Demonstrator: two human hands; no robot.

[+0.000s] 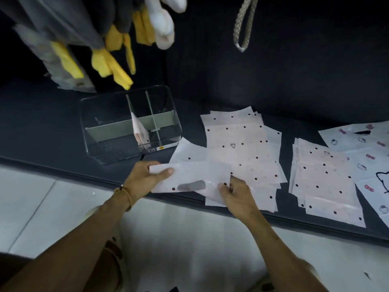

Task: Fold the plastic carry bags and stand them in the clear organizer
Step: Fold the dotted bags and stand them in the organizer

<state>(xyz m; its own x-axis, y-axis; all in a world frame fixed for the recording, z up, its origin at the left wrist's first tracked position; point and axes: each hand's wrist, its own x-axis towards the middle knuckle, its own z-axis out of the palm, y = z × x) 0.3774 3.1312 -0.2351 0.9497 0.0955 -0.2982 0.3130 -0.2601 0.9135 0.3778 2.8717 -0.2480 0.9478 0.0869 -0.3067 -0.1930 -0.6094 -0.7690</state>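
Head view: left hand [145, 178] and right hand [233, 192] pinch a folded bag [189, 175]

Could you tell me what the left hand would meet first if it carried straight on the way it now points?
Probably the clear organizer: the left hand, gripping the dotted bag, points up toward its near wall, though depth is uncertain.
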